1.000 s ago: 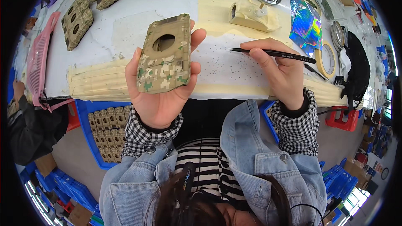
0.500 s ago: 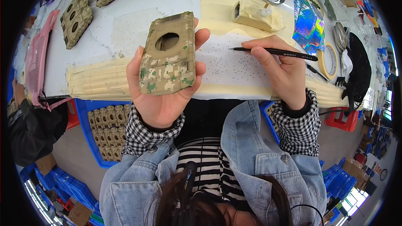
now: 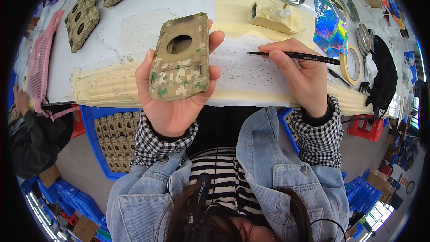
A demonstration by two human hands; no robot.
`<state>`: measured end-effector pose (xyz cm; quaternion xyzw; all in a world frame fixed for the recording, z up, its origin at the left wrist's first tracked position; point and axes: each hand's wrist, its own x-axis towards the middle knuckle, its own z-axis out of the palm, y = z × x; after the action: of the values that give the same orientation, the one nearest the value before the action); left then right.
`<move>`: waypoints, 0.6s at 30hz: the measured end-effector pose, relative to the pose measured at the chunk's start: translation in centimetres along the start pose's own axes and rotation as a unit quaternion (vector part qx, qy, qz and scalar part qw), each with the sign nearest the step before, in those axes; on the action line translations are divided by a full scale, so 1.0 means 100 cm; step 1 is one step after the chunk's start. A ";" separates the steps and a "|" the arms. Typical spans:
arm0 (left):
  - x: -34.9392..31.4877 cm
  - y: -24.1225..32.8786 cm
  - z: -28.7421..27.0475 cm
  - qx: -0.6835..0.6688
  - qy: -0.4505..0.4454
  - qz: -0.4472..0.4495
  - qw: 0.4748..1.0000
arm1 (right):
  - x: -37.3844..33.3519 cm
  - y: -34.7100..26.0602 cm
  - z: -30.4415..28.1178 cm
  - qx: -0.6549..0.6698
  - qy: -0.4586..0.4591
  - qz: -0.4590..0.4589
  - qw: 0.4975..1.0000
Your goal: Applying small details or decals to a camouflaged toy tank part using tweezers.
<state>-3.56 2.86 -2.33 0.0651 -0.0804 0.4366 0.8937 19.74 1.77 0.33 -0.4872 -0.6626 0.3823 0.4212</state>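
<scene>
As the left hand (image 3: 171, 113) half-encircles a shell (image 3: 180, 69), the right (image 3: 301, 74) pinches tweezers (image 3: 316, 58).

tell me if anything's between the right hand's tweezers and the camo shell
No loose thing visibly stands between the tweezers and the shell; only fingertips of the left hand curl past its right edge, with a gap between them.

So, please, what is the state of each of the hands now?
Left hand: closed around the camouflage shell, holding it.
Right hand: closed, holding black tweezers.
</scene>
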 end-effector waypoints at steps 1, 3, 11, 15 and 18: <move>0.000 0.000 0.000 0.000 -0.001 0.000 1.000 | 0.000 0.000 0.000 0.001 0.000 0.001 1.000; 0.000 0.000 0.000 -0.001 -0.002 0.000 1.000 | -0.001 -0.001 0.000 0.004 0.001 0.002 1.000; 0.000 -0.002 0.000 -0.015 -0.001 0.004 1.000 | -0.001 -0.002 0.000 0.046 0.016 0.017 0.999; 0.000 -0.006 0.002 -0.033 0.003 0.021 0.999 | -0.002 -0.008 -0.004 0.020 0.035 0.005 0.999; 0.004 -0.011 0.010 -0.016 0.031 0.028 0.999 | 0.003 -0.025 -0.011 0.000 0.046 -0.041 0.998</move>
<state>-2.54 2.26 -1.29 0.0348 -0.0612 0.4621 0.8840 19.95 1.61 3.05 -0.4768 -0.6616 0.3422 0.4667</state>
